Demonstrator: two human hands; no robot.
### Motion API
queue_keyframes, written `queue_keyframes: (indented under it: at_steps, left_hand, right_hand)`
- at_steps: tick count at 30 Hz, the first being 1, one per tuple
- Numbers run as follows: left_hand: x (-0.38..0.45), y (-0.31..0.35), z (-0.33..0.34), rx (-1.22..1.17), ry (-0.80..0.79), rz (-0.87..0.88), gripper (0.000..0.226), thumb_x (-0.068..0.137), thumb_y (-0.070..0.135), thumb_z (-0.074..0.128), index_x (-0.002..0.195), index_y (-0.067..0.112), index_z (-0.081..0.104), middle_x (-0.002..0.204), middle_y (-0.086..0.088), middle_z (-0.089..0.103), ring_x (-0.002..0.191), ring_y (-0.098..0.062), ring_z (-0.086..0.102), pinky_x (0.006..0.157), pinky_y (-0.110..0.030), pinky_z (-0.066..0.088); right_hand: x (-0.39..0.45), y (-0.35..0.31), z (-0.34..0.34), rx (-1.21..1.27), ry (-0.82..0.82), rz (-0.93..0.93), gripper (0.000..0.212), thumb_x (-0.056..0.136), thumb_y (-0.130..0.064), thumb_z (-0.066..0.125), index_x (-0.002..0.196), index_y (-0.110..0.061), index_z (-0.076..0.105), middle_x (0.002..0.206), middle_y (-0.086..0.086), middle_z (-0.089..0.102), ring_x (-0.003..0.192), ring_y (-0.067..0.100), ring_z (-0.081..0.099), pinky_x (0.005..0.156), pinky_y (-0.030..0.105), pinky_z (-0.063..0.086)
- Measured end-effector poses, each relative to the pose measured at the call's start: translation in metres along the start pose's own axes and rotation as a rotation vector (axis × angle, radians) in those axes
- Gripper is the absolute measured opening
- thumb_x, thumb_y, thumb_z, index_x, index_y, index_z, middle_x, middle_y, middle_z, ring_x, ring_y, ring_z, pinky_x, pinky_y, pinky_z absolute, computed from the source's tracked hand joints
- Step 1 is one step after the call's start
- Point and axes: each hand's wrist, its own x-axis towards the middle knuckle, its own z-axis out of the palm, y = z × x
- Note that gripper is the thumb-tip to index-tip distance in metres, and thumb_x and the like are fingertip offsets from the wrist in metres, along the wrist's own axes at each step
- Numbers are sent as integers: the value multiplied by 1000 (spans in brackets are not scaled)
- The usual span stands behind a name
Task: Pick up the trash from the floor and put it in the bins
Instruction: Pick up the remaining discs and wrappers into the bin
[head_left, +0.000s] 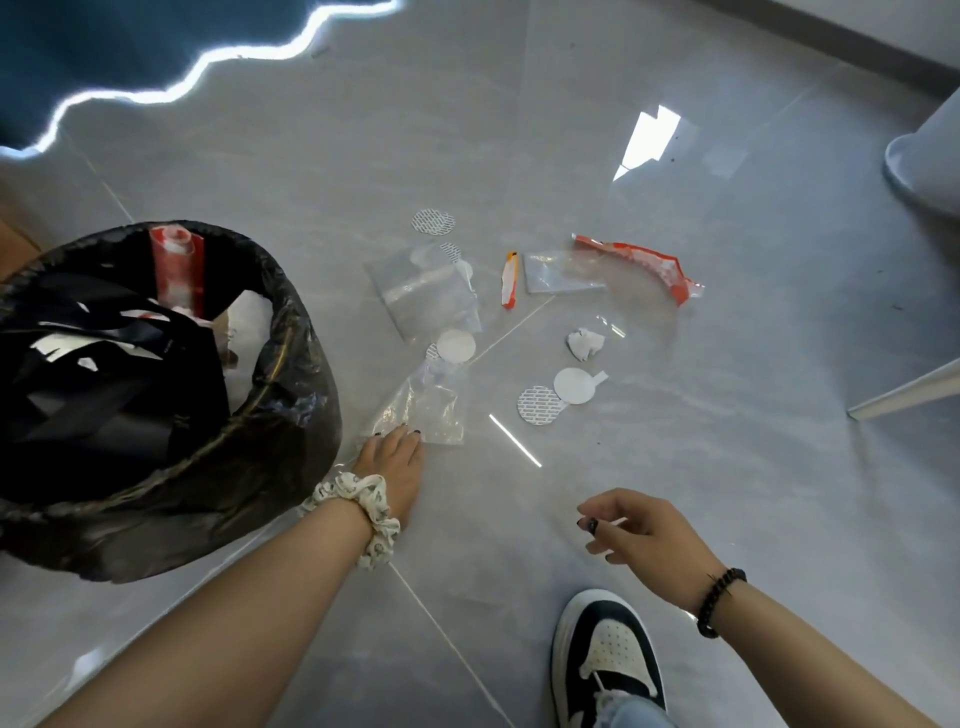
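The left hand is laid flat on the near edge of a crinkly clear bag on the floor. Its fingers are straight, and nothing has been pinched yet. The right hand is held in the air off to the side, with its fingers loosely curled around nothing.

The clear bag is thin and slippery, so it could be pushed along the shiny floor instead of being lifted. A white round seal lies at the bag's far edge, just past the fingertips. It could be dragged or flicked away when the bag is pulled.

The bin stands right beside the left hand. It is lined with a black bag and is already quite full: a red and white wrapper and black and white scraps can be seen inside. A light bag dropped on top could slide back out.

More trash is spread farther out: another clear bag, an orange wrapper, a red packet, a paper ball.
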Motion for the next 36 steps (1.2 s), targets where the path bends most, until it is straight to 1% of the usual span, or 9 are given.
queue_keyframes:
  at_steps: [4, 13, 18, 21, 24, 26, 29, 33, 36]
  left_hand:
    - [1, 5, -2, -80, -14, 35, 52, 81, 16, 60, 129, 24, 41, 157, -11, -4, 146, -28, -6, 116, -38, 6]
    - [21, 27, -3, -37, -122, -83, 64, 95, 9, 39, 150, 14, 6, 159, -2, -5, 146, -21, 3, 117, -44, 14]
    - [20, 23, -1, -95, -66, -65, 68, 87, 15, 53, 147, 13, 20, 155, 0, 14, 142, -17, 17, 117, -41, 9]
    - [3, 27, -6, -500, 276, -90, 43, 83, 14, 57, 125, 17, 56, 132, 3, 50, 124, -15, 47, 109, -28, 23]
    - [-34, 41, -35, -983, 564, -214, 15, 78, 11, 71, 91, 18, 73, 97, 5, 68, 87, -8, 64, 82, -7, 41]
    - [-57, 54, -56, -1250, 573, -293, 16, 77, 14, 75, 83, 28, 70, 90, 7, 69, 77, -3, 66, 72, -12, 50]
    - [-83, 74, -86, -1605, 520, -359, 27, 78, 5, 72, 90, 29, 65, 92, 4, 69, 73, -7, 69, 63, -19, 53]
    - [-112, 91, -109, -1882, 472, -296, 44, 75, -11, 69, 104, 20, 58, 90, 4, 70, 71, -14, 70, 61, -25, 56]
    - [-117, 88, -110, -1998, 405, -291, 57, 74, -15, 66, 114, 24, 55, 91, 1, 72, 76, -16, 71, 63, -29, 57]
  right_hand:
    - [-1, -5, 7, 27, -16, -16, 11, 89, -14, 60, 95, -19, 67, 100, -1, 69, 77, 11, 70, 74, 31, 58]
    - [-1, -17, 15, -4, -72, -32, 12, 90, -16, 57, 97, -21, 66, 98, 0, 69, 80, 10, 70, 78, 28, 56]
    - [0, -17, 17, -5, -78, -23, 11, 90, -16, 58, 96, -21, 66, 98, 1, 69, 79, 10, 70, 79, 32, 57]
    - [1, -19, 17, 41, -23, -28, 11, 90, -13, 59, 95, -20, 67, 95, 1, 70, 79, 12, 70, 79, 37, 57]
    - [5, -23, 13, 91, 103, -66, 15, 87, -13, 63, 94, -25, 67, 95, -5, 69, 85, 16, 68, 80, 39, 57]
    - [8, -28, 11, 110, 159, -95, 16, 84, -17, 67, 96, -28, 66, 99, -10, 67, 90, 14, 66, 79, 33, 56]
    - [9, -43, 7, 244, 133, -101, 23, 82, -24, 71, 104, -27, 64, 108, -10, 65, 97, 8, 63, 78, 23, 51]
    - [5, -54, -2, 416, -148, -55, 33, 82, -26, 71, 114, -23, 62, 113, 0, 68, 103, 12, 65, 96, 34, 49]
    - [-1, -51, -7, 564, -332, -27, 46, 76, -12, 76, 118, -14, 58, 94, 6, 72, 94, 18, 70, 89, 39, 54]
